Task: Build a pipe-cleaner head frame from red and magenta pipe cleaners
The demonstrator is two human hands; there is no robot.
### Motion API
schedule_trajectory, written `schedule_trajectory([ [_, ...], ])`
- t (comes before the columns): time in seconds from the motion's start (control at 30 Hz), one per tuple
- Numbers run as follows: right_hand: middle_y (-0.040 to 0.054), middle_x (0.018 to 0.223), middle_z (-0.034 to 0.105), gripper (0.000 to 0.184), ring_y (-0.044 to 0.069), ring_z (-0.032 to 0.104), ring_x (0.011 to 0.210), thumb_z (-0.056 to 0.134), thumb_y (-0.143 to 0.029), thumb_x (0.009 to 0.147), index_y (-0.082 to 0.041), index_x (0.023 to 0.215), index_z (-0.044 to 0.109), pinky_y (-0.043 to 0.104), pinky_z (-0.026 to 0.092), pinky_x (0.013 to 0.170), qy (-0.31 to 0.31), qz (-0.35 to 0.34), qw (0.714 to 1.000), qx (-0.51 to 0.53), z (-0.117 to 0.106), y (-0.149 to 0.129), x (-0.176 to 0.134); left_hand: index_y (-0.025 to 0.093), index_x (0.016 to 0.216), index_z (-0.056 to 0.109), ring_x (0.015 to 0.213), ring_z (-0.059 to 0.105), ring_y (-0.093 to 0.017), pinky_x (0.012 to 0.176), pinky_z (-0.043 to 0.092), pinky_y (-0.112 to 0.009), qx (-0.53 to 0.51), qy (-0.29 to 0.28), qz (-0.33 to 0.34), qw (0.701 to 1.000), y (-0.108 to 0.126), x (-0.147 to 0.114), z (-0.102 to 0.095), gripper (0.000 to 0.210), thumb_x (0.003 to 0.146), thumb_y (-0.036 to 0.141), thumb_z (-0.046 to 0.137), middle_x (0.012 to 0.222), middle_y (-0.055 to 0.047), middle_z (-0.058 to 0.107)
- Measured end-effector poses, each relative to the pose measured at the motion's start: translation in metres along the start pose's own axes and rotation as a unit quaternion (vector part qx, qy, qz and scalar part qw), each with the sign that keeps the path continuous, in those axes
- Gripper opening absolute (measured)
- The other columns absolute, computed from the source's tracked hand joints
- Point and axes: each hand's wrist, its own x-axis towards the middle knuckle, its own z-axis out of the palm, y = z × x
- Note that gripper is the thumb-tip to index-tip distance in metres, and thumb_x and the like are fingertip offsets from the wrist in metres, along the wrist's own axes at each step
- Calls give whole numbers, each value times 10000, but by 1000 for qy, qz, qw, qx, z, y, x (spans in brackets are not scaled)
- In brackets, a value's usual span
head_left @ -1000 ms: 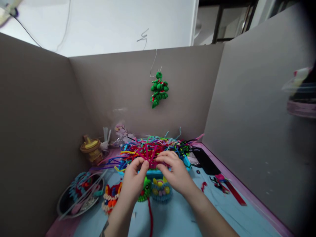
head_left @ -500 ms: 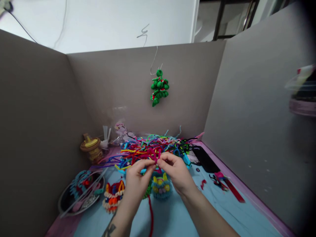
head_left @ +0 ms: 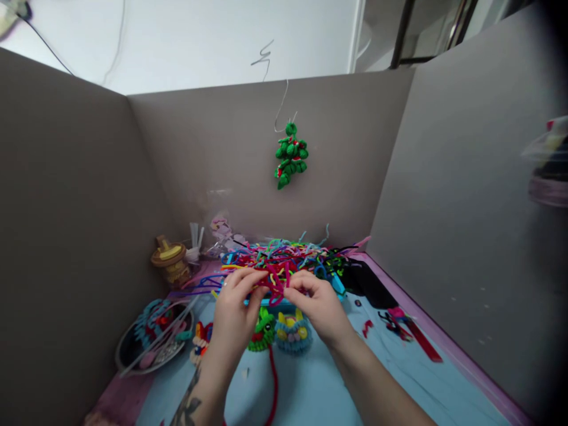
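Between my two hands is a magenta pipe cleaner (head_left: pixel 276 291), bent into loops, raised in front of the heap. My left hand (head_left: pixel 239 299) pinches its left side with thumb and forefinger. On the other side, my right hand (head_left: pixel 317 305) grips it the same way. Below the hands sit a green fuzzy figure (head_left: pixel 265 330) with a dark eye and a blue one (head_left: pixel 295 336) with yellow parts. An orange and red figure (head_left: pixel 202 340) is partly hidden behind my left forearm. A red pipe cleaner (head_left: pixel 274 384) trails down the blue table cover from near the green figure.
A blue tray (head_left: pixel 339 287) overflows with colourful pipe cleaners (head_left: pixel 284 254). At left are a bowl (head_left: pixel 128 361) of pieces and a brown-yellow container (head_left: pixel 171 263). A black phone-like slab (head_left: pixel 375 284) and a red strip (head_left: pixel 423 340) lie right. A green ornament (head_left: pixel 291 157) hangs behind.
My hands have moved a little apart, the left one leftward, and the magenta loops between them show more. More of the green figure is visible. The whole view has shifted slightly.
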Motion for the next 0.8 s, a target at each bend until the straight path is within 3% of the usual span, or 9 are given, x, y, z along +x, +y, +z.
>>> schedule_trajectory([
  [0.13, -3, 656, 516, 198, 140, 481, 680, 624, -245, 708, -180, 541, 539, 255, 364, 643, 26, 0, 1000, -2, 3, 2, -2, 208, 805, 657, 806, 565, -180, 741, 424, -314, 47, -68, 40, 996, -2, 0, -1, 112, 836, 218, 549, 840, -35, 658],
  [0.23, -16, 652, 493, 210, 124, 460, 641, 603, -253, 734, -179, 552, 529, 246, 351, 611, 61, 10, 998, 14, 5, 7, -3, 200, 795, 648, 783, 560, -180, 738, 415, -324, 62, -79, 49, 994, 1, -1, 3, 114, 838, 215, 543, 816, -33, 659],
  [0.33, -19, 639, 487, 215, 124, 457, 644, 606, -262, 736, -176, 553, 534, 246, 351, 620, 52, 16, 998, 11, 4, 8, -3, 198, 804, 649, 797, 564, -180, 752, 419, -328, 58, -75, 40, 995, 2, -2, 5, 116, 839, 233, 544, 830, -37, 661],
  [0.5, 3, 655, 528, 206, 139, 478, 672, 620, -289, 723, -169, 560, 580, 256, 370, 642, 18, 29, 999, 5, 0, 6, 0, 207, 888, 664, 879, 590, -180, 794, 447, -313, -5, -88, -10, 996, -8, 0, -1, 171, 854, 215, 497, 919, -48, 674],
  [0.63, 7, 679, 546, 207, 140, 494, 678, 608, -310, 745, -170, 593, 607, 259, 390, 651, 14, 29, 999, 19, -1, 9, 1, 195, 962, 655, 830, 631, -184, 739, 481, -297, -38, -39, -111, 992, -8, 3, -8, 228, 857, 226, 455, 911, -55, 692],
  [0.8, 26, 745, 579, 191, 158, 538, 737, 621, -332, 750, -177, 644, 650, 275, 422, 696, 18, 12, 1000, 12, 7, 12, -1, 202, 1073, 635, 881, 653, -197, 783, 498, -305, -153, -78, -177, 969, 4, 2, -1, 308, 774, 260, 588, 977, -61, 704],
])
